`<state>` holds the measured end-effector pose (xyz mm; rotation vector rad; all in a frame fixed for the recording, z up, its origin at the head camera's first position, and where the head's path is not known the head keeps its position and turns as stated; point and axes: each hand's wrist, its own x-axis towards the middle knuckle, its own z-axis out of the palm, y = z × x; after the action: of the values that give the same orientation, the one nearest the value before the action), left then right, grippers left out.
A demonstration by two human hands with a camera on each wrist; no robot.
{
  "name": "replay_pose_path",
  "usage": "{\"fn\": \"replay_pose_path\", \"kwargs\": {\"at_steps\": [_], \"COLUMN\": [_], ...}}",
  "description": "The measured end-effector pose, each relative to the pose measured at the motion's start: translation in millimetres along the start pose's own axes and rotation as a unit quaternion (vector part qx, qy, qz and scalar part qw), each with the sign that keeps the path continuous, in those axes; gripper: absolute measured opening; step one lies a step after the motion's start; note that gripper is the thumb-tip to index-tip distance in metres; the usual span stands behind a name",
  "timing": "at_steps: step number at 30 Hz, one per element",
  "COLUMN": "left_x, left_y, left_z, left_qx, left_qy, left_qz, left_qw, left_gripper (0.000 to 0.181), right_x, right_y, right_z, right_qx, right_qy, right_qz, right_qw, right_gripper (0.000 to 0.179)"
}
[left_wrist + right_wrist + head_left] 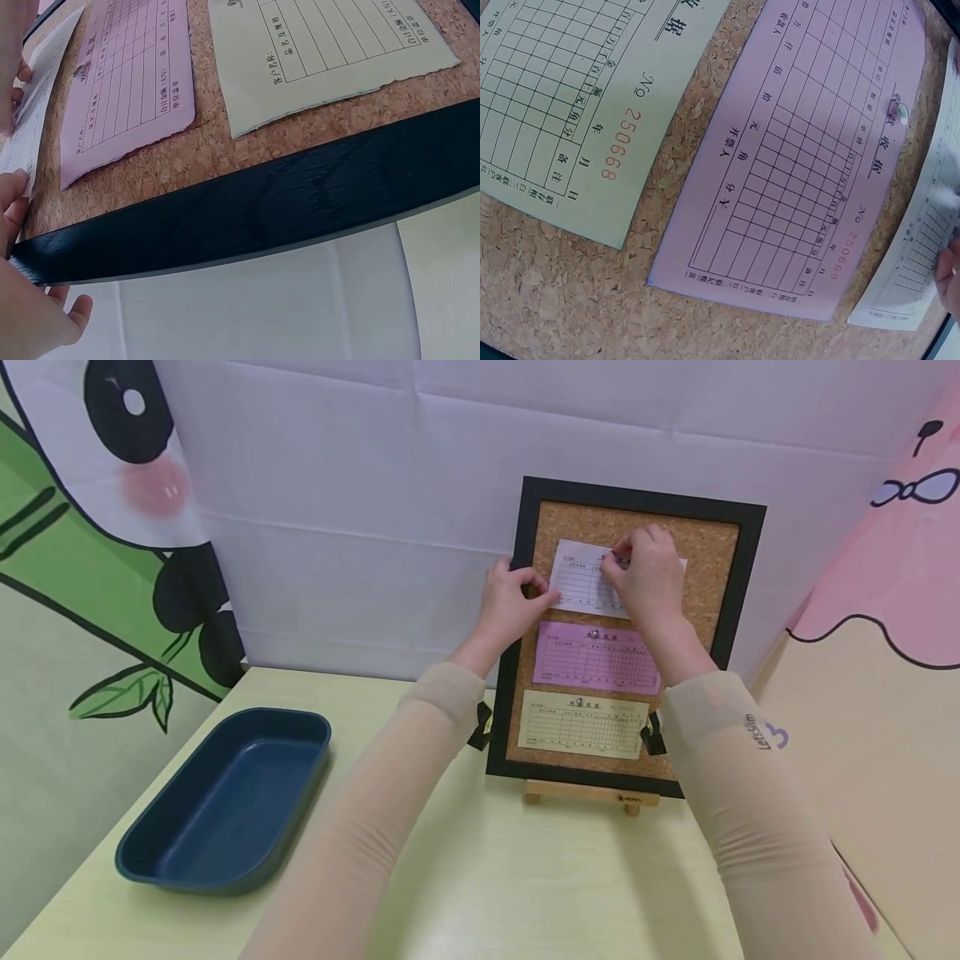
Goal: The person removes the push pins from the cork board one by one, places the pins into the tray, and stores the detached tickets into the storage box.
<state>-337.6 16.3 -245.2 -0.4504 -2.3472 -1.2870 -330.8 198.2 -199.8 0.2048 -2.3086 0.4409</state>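
A white receipt slip (588, 581) lies against the upper part of a cork board (705, 560) in a black frame. My left hand (510, 606) pinches the slip's lower left corner between thumb and forefinger; in the left wrist view its other fingers reach behind the black frame edge (247, 202). At the slip's top middle, my right hand (654, 578) pinches a small pushpin, mostly hidden by the fingertips. Below hang a pink slip (596, 658) and a yellow slip (583, 725), each fixed by a pin at its top middle; the pink slip's clear pin (901, 114) shows in the right wrist view.
The framed board leans on a small wooden easel (592, 793) on the pale table (480, 877). To the left sits a deep blue tray (225, 810). Behind hangs a white cloth (360, 527). Black clips (652, 735) show beside the frame's lower part.
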Motion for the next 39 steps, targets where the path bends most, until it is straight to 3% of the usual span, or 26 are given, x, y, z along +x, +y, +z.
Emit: {"fn": "replay_pose_path", "kwargs": {"at_steps": [39], "left_x": [0.8], "left_y": [2.1], "left_z": [-2.2], "left_qx": [-0.003], "left_qy": [-0.013], "left_qz": [-0.013], "left_qw": [0.9998], "left_gripper": [0.022], "right_x": [-0.2], "right_y": [2.1], "right_z": [-3.1], "right_qx": [0.022], "right_qy": [-0.001], "right_qz": [0.010], "right_qw": [0.9997], "right_gripper": [0.025]}}
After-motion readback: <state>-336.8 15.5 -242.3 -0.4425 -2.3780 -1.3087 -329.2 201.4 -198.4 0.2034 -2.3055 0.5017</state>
